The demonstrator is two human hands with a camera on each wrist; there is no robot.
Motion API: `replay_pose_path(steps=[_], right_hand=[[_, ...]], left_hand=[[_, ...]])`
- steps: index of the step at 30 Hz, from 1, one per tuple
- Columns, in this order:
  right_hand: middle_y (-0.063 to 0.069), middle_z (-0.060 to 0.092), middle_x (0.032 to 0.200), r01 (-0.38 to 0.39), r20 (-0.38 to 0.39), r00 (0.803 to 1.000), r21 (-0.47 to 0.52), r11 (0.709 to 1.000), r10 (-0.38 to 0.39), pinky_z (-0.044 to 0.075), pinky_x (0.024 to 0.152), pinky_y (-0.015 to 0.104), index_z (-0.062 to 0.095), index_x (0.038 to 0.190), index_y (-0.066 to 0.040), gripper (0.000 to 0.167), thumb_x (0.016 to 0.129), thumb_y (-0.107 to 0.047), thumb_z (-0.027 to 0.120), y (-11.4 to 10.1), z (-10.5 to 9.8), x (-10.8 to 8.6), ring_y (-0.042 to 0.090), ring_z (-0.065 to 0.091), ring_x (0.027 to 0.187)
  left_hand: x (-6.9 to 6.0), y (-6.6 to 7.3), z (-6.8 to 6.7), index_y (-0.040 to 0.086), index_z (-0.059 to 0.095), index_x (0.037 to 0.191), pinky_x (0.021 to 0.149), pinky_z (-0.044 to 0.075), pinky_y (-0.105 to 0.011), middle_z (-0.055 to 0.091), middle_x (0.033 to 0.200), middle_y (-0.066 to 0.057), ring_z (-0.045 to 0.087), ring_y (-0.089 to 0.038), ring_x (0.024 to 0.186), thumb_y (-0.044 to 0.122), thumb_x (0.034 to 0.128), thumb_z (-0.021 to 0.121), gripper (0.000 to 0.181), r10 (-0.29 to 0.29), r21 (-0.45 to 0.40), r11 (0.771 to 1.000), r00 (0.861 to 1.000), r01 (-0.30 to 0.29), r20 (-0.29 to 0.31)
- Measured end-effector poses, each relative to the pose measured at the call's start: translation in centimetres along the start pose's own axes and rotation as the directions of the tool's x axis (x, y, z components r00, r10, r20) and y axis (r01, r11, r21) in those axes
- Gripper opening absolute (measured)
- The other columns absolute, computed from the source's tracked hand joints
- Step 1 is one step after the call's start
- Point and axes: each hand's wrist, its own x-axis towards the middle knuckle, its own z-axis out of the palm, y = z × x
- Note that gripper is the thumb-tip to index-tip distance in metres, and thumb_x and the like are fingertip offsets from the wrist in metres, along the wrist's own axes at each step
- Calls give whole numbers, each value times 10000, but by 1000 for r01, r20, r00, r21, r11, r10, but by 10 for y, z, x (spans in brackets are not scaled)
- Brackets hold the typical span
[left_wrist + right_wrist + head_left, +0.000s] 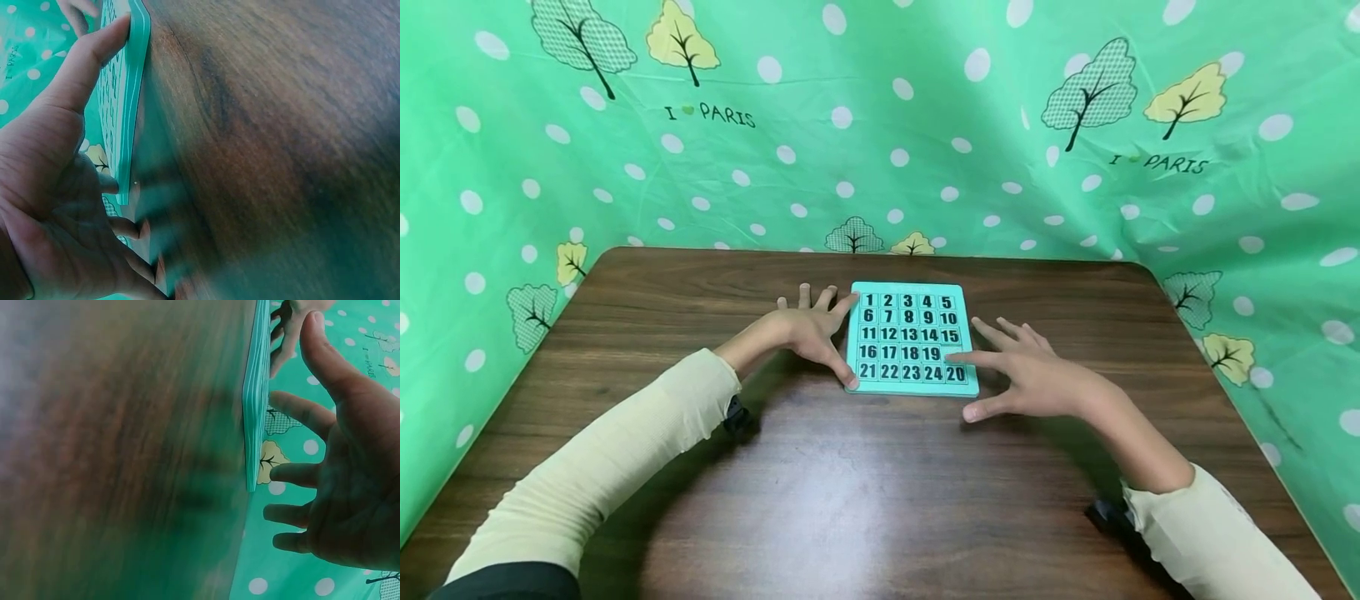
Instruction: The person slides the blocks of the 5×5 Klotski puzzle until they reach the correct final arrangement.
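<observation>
A turquoise sliding number puzzle (pixel 910 339) lies flat on the table, its black numbers 1 to 24 in rows. The tile 20 sits at the bottom right, after 24. With fingers spread, my left hand (pixel 812 332) rests its thumb on the lower left corner and its index finger at the upper left corner. My right hand (pixel 1037 377) reaches over the right edge, its straight index finger at the spot right of 19, which the fingertip partly hides. The right thumb stays off the board. In the left wrist view the left thumb (pixel 94 59) presses the puzzle's edge.
The puzzle lies on a dark brown wooden table (pixel 820 492) with rounded far corners. A green dotted cloth (pixel 880 117) with printed trees hangs behind and at both sides. Each wrist wears a dark device below a cream sleeve (pixel 625 442).
</observation>
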Motion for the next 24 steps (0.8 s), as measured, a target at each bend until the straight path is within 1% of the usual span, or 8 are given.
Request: replay_pose_path(steps=[2, 5, 9, 11, 14, 17, 21, 24], right_hand=[[273, 216, 1869, 8, 5, 1000, 6, 1000, -8, 65, 1289, 897, 641, 1616, -387, 835, 891, -749, 841, -1, 1, -5, 668, 116, 1697], [289, 246, 1855, 21, 11, 1000, 1, 1000, -21, 80, 1280, 902, 674, 1586, -384, 807, 886, -749, 844, -2, 2, -11, 681, 135, 1686], [310, 255, 1845, 19, 17, 1000, -18, 1000, -19, 96, 1264, 915, 664, 1596, -386, 832, 874, -759, 844, -2, 1, -11, 707, 156, 1667], [312, 243, 1848, 9, 18, 1000, -27, 1000, -8, 98, 1258, 922, 640, 1616, -394, 846, 879, -761, 837, 0, 0, -8, 711, 153, 1665], [311, 217, 1855, -13, 22, 1000, -42, 999, 14, 97, 1256, 926, 598, 1650, -398, 868, 894, -758, 827, 3, -2, -3, 705, 136, 1673], [305, 193, 1864, -28, 22, 999, -40, 999, 29, 80, 1271, 916, 587, 1660, -395, 865, 907, -753, 819, 5, -5, 4, 696, 114, 1683], [300, 169, 1871, -37, 25, 999, -29, 999, 38, 55, 1287, 900, 607, 1647, -380, 852, 909, -750, 819, 6, -7, 8, 694, 97, 1687], [299, 168, 1871, -44, 29, 999, -27, 999, 44, 52, 1290, 898, 609, 1647, -371, 858, 908, -754, 818, 6, -8, 8, 691, 95, 1689]], left_hand=[[2, -2, 2, 318, -148, 1821, 1280, -50, -909, -186, 1894, -202, -227, -627, 1681, 814, 738, 927, 1604, -1, 3, 1000, 1000, 1, -1], [10, -6, 5, 351, -163, 1814, 1262, -59, -925, -185, 1897, -193, -238, -628, 1679, 879, 677, 919, 1656, -2, -2, 1000, 1000, 2, -10], [19, -11, 10, 372, -185, 1805, 1240, -67, -945, -194, 1897, -184, -252, -631, 1673, 942, 624, 898, 1701, -9, 10, 1000, 1000, 9, -24], [19, -11, 9, 368, -187, 1805, 1245, -65, -941, -194, 1896, -186, -248, -630, 1676, 941, 630, 895, 1697, -12, 11, 1000, 1000, 12, -19], [15, -9, 7, 351, -181, 1809, 1262, -62, -926, -197, 1895, -187, -247, -621, 1680, 906, 664, 904, 1672, -10, 11, 1000, 1000, 10, -11], [7, -4, 2, 337, -154, 1818, 1281, -64, -905, -177, 1896, -205, -233, -622, 1684, 851, 706, 923, 1631, 4, -3, 1000, 1000, -4, 0], [15, -10, 7, 374, -178, 1807, 1269, -55, -921, -181, 1899, -190, -227, -637, 1680, 918, 666, 895, 1658, -3, 15, 1000, 1000, 3, -9], [25, -16, 12, 418, -213, 1789, 1260, -59, -928, -197, 1899, -168, -232, -639, 1678, 979, 613, 868, 1693, -14, 32, 999, 1000, 15, -17]])
